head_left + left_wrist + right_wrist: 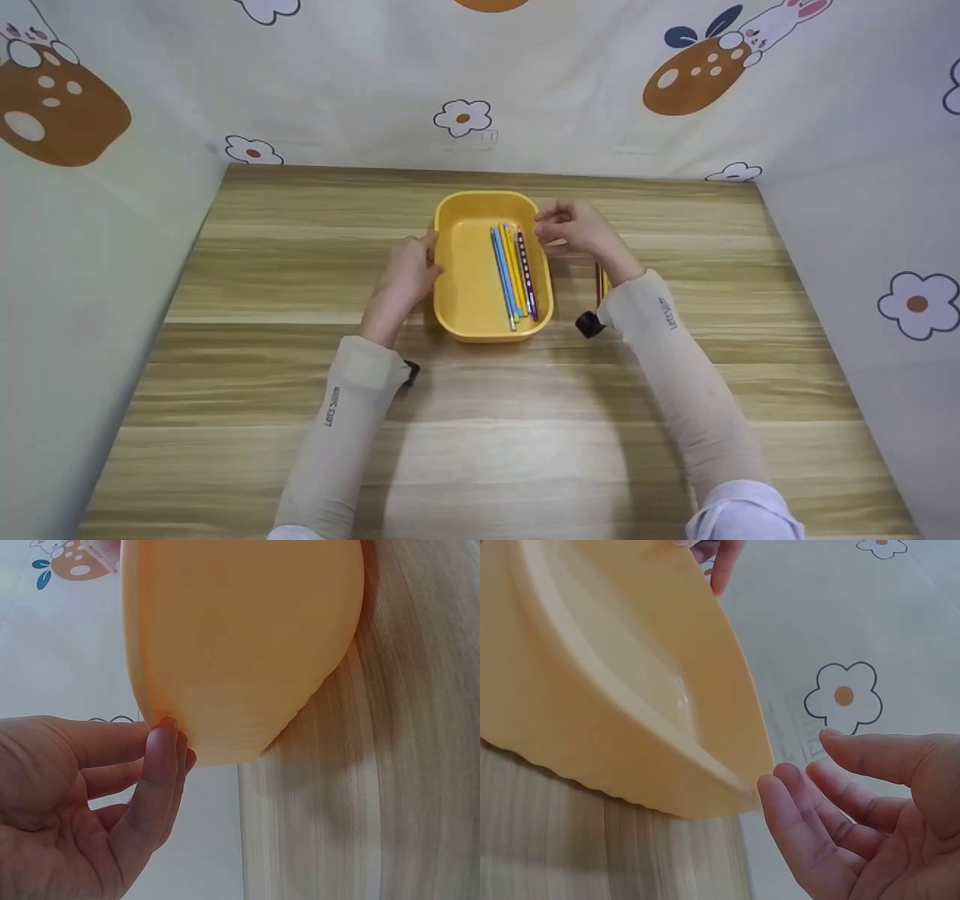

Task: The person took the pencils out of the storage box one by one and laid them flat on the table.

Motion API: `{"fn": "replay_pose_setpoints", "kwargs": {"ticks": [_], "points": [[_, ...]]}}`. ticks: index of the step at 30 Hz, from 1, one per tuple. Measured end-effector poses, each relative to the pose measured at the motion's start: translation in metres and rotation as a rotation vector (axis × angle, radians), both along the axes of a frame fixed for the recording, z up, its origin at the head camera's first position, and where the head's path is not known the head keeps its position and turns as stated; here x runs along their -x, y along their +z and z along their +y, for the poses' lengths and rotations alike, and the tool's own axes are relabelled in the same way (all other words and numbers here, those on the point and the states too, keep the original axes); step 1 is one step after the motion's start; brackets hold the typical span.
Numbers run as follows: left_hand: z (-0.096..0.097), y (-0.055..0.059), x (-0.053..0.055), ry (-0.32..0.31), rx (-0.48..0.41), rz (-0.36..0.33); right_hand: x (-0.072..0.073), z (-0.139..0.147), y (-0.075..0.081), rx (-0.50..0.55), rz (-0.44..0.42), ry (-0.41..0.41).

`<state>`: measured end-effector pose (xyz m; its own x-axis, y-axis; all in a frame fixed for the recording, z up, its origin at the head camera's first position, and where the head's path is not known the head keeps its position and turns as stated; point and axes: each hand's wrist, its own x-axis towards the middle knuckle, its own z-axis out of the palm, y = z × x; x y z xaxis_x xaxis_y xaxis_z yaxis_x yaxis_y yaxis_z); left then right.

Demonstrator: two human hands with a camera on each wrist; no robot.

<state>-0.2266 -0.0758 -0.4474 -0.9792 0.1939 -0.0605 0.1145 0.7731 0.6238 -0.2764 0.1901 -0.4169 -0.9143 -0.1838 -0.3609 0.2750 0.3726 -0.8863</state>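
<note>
A yellow plastic basin (pixel 466 289) stands on the wooden table, with several pencils (pixel 514 274) side by side along its right part: blue, yellow and a dark one with white dots. My left hand (pixel 409 268) pinches the basin's left rim between thumb and fingers, as the left wrist view (pixel 90 795) also shows. Just off the right rim is my right hand (pixel 576 227). In the right wrist view, that hand (pixel 862 810) has its fingers loosely bent and its thumb apart from them, with nothing between.
More pencils (pixel 601 281), dark red and yellow, lie on the table (pixel 315 277) right of the basin, partly hidden under the right wrist. A pale curtain (pixel 360 90) with flower and rabbit prints walls in the back and both sides.
</note>
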Motion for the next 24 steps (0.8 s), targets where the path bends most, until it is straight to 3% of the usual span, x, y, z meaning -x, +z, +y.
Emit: {"fn": "replay_pose_setpoints", "kwargs": {"ticks": [12, 24], "points": [[0.000, 0.002, -0.001, 0.009, -0.001, -0.046, 0.002, -0.025, 0.004, -0.071, 0.010, 0.075], [-0.001, -0.001, 0.000, 0.008, 0.015, 0.002, 0.009, -0.052, 0.002, -0.104, -0.024, 0.098]]}}
